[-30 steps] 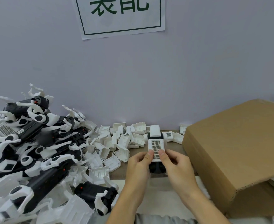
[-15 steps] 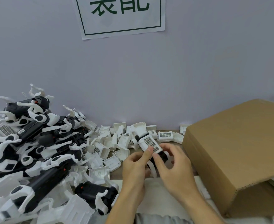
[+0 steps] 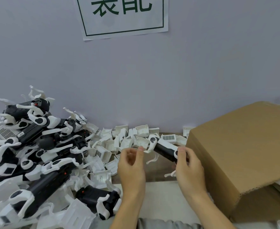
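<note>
Gripping one black device (image 3: pixel 165 151), right hand (image 3: pixel 189 164), left hand (image 3: pixel 131 164) perhaps pinching its white arm (image 3: pixel 148 150)

Bare table strip (image 3: pixel 160 172) between parts pile (image 3: pixel 36 154) and cardboard box (image 3: pixel 243 154).

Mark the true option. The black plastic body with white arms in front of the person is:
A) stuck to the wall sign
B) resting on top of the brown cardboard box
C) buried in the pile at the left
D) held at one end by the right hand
D: the right hand curls round the near end of the black plastic body with white arms, beside the brown cardboard box, not on it.
</note>
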The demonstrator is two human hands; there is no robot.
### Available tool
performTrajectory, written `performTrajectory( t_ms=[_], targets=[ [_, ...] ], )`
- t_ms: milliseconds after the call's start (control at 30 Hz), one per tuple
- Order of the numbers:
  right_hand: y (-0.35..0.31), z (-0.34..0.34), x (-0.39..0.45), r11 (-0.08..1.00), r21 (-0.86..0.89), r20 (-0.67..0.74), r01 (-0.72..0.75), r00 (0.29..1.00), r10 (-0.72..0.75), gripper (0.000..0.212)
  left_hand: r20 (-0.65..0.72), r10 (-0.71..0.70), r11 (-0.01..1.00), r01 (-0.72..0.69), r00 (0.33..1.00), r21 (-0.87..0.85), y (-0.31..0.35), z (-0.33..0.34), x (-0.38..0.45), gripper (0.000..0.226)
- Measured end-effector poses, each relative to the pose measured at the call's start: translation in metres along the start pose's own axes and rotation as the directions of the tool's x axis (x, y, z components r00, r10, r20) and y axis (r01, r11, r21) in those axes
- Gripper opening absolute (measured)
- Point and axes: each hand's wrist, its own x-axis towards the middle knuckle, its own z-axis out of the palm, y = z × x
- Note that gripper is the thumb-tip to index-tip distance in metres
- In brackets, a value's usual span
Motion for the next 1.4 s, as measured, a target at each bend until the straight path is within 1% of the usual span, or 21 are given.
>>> performTrajectory(
  t_ms=[33, 67, 167, 233, 300, 400, 467, 533, 567, 633, 667, 767, 867, 967, 1033, 1100, 1133, 1200, 1267, 1333, 1400],
  targets=[
    [-0.001, 0.0, 0.0, 0.998, 0.035, 0.022, -0.057, 0.998, 0.056, 0.03, -0.01, 0.015, 1.0, -0.015, 1.0, -0.009, 0.001, 0.0, 0.0, 0.01],
    [-0.003, 0.001, 0.0, 0.991, 0.067, 0.046, -0.113, 0.993, 0.11, 0.033, -0.001, 0.021, 1.0, -0.021, 1.0, -0.015, 0.003, 0.0, -0.001, 0.009],
    [-0.007, 0.001, -0.002, 0.968, 0.14, 0.129, -0.209, 0.973, 0.191, 0.038, 0.107, 0.004, 1.0, -0.001, 0.994, -0.031, 0.004, 0.002, -0.004, 0.034],
    [-0.009, 0.001, -0.003, 0.96, 0.16, 0.177, -0.231, 0.963, 0.202, 0.041, 0.154, -0.022, 0.998, 0.031, 0.988, -0.057, 0.004, 0.002, -0.004, 0.03],
    [-0.01, 0.001, -0.004, 0.964, 0.151, 0.204, -0.219, 0.961, 0.186, 0.041, 0.138, -0.034, 0.997, 0.043, 0.99, -0.066, 0.002, 0.003, -0.003, 0.022],
    [-0.007, 0.001, -0.003, 0.965, 0.176, 0.213, -0.197, 0.964, 0.158, 0.038, 0.125, -0.045, 0.996, 0.054, 0.991, -0.072, 0.0, 0.003, -0.001, 0.022],
    [-0.007, 0.0, -0.002, 0.96, 0.222, 0.224, -0.17, 0.967, 0.119, 0.032, 0.128, -0.072, 0.991, 0.086, 0.989, -0.104, -0.002, 0.002, 0.0, 0.021],
    [-0.006, -0.003, -0.001, 0.941, 0.301, 0.238, -0.154, 0.968, 0.082, 0.023, 0.101, -0.115, 0.98, 0.13, 0.988, -0.154, -0.004, 0.0, 0.004, 0.011],
    [-0.007, -0.005, 0.0, 0.929, 0.339, 0.238, -0.146, 0.969, 0.066, 0.025, 0.082, -0.14, 0.973, 0.152, 0.987, -0.171, -0.004, -0.002, 0.005, 0.005],
    [-0.005, -0.007, 0.002, 0.912, 0.392, 0.227, -0.123, 0.973, 0.034, 0.037, 0.051, -0.175, 0.965, 0.181, 0.983, -0.189, -0.005, -0.004, 0.009, 0.008],
    [-0.004, -0.008, 0.003, 0.908, 0.403, 0.22, -0.112, 0.975, 0.023, 0.042, 0.048, -0.182, 0.962, 0.188, 0.982, -0.197, -0.007, -0.005, 0.01, 0.005],
    [-0.003, -0.007, 0.003, 0.902, 0.419, 0.218, -0.104, 0.976, 0.011, 0.04, 0.071, -0.207, 0.956, 0.217, 0.976, -0.195, -0.003, -0.004, 0.009, 0.014],
    [-0.005, -0.008, 0.003, 0.909, 0.409, 0.207, -0.084, 0.978, -0.003, 0.04, 0.062, -0.221, 0.959, 0.229, 0.973, -0.168, -0.003, -0.004, 0.009, 0.014],
    [-0.007, -0.011, 0.003, 0.945, 0.321, 0.229, -0.063, 0.973, -0.013, 0.043, 0.073, -0.232, 0.965, 0.239, 0.97, -0.11, -0.003, -0.005, 0.01, 0.01],
    [-0.01, -0.014, 0.003, 0.97, 0.236, 0.268, -0.056, 0.963, -0.01, 0.04, 0.084, -0.24, 0.965, 0.247, 0.967, -0.086, -0.002, -0.004, 0.01, 0.011],
    [-0.013, -0.018, 0.004, 0.993, 0.116, 0.353, 0.002, 0.934, -0.043, 0.031, 0.103, -0.266, 0.954, 0.277, 0.958, -0.112, 0.0, -0.002, 0.008, 0.016],
    [-0.014, -0.021, 0.005, 0.997, 0.037, 0.424, 0.065, 0.903, -0.074, 0.029, 0.11, -0.289, 0.942, 0.303, 0.951, -0.145, 0.002, -0.001, 0.007, 0.018],
    [-0.016, -0.024, 0.007, 0.955, -0.182, 0.556, 0.233, 0.826, -0.096, 0.036, 0.121, -0.341, 0.909, 0.36, 0.932, -0.211, 0.005, -0.001, 0.007, 0.021],
    [-0.018, -0.025, 0.01, 0.851, -0.393, 0.6, 0.349, 0.798, -0.05, 0.041, 0.123, -0.381, 0.883, 0.4, 0.916, -0.244, 0.007, -0.002, 0.008, 0.019],
    [-0.018, -0.026, 0.013, 0.788, -0.507, 0.588, 0.349, 0.809, 0.019, 0.039, 0.141, -0.396, 0.876, 0.42, 0.907, -0.237, 0.009, -0.003, 0.007, 0.017],
    [-0.017, -0.028, 0.016, 0.76, -0.566, 0.575, 0.32, 0.814, 0.086, 0.033, 0.148, -0.385, 0.897, 0.407, 0.911, -0.172, 0.008, -0.001, 0.006, 0.017]
  ],
)
